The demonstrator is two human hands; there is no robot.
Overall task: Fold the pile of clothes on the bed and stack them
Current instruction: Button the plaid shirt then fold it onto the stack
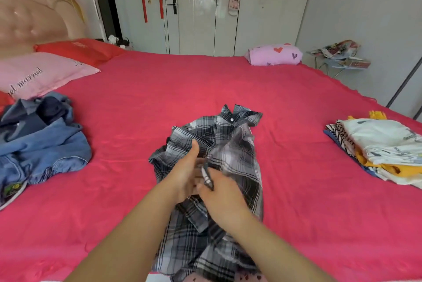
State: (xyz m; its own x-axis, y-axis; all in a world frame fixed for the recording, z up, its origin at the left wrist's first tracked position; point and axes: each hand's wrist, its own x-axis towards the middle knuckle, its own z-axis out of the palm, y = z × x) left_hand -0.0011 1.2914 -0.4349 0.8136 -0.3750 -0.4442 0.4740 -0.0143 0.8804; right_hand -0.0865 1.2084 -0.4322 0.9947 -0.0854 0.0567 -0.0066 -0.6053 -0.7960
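A grey and black plaid shirt [230, 144] lies crumpled in the middle of the red bed [285, 103], its collar pointing away from me. My left hand [186, 172] rests against the shirt's front with the thumb raised, fingers partly hidden under cloth. My right hand [222, 192] pinches a fold of the plaid fabric near the left hand. An unfolded pile of blue denim and dark clothes [38, 140] sits at the left. A stack of folded white, yellow and striped clothes [379, 147] sits at the right edge.
Pink pillow [38, 74] and red pillow [80, 50] lie by the padded headboard [29, 19] at left. A purple heart-print bundle [274, 54] sits at the far side. White wardrobe doors [205, 7] stand behind; a small cluttered table [340, 58] is at the right.
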